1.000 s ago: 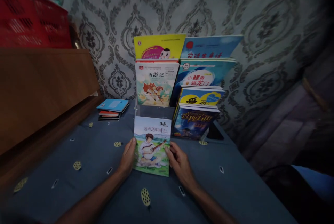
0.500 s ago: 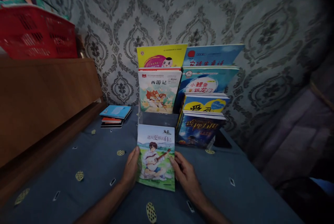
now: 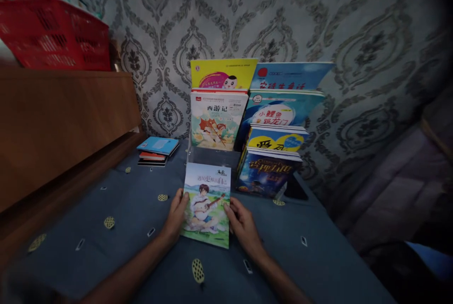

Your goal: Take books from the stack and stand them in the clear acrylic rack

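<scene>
Between my two hands is a thin paperback book (image 3: 206,209), its cover showing a child playing a guitar on grass. My left hand (image 3: 177,214) grips its left edge, thumb on the cover. On the opposite edge, my right hand (image 3: 244,223) is closed the same way; the fingers behind the book are hidden. Just beyond it stands a dark bookstand (image 3: 215,156). A white-covered book (image 3: 219,120) leans in its left part, with a yellow book (image 3: 222,70) behind. The right part holds a dark blue book (image 3: 265,174), yellow-and-blue books (image 3: 276,139) and teal and blue ones.
A small stack of books (image 3: 158,146) lies at the left by the patterned wall (image 3: 184,30). A red basket (image 3: 60,35) sits on a wooden headboard (image 3: 67,129). A black flat object (image 3: 296,188) lies right of the stand, on the blue patterned cloth (image 3: 134,266).
The held book has tilted slightly and shifted a little left in view, with both hands still on it. The camera view has also moved slightly.
</scene>
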`<act>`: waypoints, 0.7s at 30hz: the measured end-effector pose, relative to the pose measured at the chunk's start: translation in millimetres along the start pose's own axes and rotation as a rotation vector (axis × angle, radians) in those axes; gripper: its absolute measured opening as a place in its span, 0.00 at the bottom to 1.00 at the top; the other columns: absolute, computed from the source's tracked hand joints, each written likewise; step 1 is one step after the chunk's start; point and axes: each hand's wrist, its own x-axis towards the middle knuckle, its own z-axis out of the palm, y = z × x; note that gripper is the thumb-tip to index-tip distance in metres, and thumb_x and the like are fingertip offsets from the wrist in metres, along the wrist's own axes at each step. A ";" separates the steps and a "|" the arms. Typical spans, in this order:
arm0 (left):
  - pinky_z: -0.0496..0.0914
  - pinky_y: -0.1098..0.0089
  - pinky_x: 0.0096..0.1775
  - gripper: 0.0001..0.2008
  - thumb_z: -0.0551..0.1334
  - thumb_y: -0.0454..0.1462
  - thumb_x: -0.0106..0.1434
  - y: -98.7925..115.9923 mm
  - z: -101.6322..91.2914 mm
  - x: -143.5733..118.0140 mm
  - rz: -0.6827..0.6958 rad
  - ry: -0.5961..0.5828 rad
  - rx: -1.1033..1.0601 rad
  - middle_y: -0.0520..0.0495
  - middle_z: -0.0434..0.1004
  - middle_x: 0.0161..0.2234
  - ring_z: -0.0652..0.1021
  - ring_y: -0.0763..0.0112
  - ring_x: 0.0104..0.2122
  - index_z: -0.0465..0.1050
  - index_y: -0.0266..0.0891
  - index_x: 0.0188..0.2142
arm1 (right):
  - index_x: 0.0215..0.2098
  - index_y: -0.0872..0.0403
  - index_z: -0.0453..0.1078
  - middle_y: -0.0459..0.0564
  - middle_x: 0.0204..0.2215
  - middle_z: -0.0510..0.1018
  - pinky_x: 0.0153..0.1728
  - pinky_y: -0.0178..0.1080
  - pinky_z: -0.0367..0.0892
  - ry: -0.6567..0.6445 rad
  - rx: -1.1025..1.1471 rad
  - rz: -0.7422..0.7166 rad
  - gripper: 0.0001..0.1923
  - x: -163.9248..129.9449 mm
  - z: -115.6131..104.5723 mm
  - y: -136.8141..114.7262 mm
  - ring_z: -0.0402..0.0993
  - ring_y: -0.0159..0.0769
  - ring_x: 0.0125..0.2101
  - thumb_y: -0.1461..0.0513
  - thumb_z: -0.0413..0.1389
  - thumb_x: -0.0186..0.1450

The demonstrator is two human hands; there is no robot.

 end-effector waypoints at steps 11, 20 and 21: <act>0.68 0.72 0.31 0.20 0.65 0.54 0.57 112.0 21.9 74.9 0.462 -0.322 0.359 0.51 0.74 0.28 0.74 0.69 0.30 0.70 0.38 0.29 | 0.38 0.53 0.71 0.45 0.24 0.73 0.25 0.36 0.66 0.065 -0.447 -0.383 0.12 72.3 -34.8 -92.2 0.71 0.36 0.23 0.53 0.51 0.68; 0.70 0.68 0.41 0.21 0.58 0.54 0.67 168.6 52.8 128.7 1.002 -0.322 0.449 0.46 0.75 0.38 0.75 0.65 0.40 0.72 0.39 0.44 | 0.39 0.51 0.67 0.47 0.31 0.73 0.37 0.41 0.66 0.292 -0.577 -0.704 0.06 120.1 -40.3 -132.5 0.70 0.39 0.32 0.61 0.49 0.68; 0.70 0.68 0.40 0.20 0.58 0.54 0.67 162.8 51.1 131.5 0.995 -0.304 0.466 0.46 0.75 0.37 0.75 0.65 0.39 0.72 0.39 0.43 | 0.39 0.51 0.67 0.46 0.30 0.72 0.36 0.41 0.66 0.284 -0.569 -0.684 0.06 121.1 -39.6 -127.0 0.70 0.38 0.31 0.61 0.49 0.68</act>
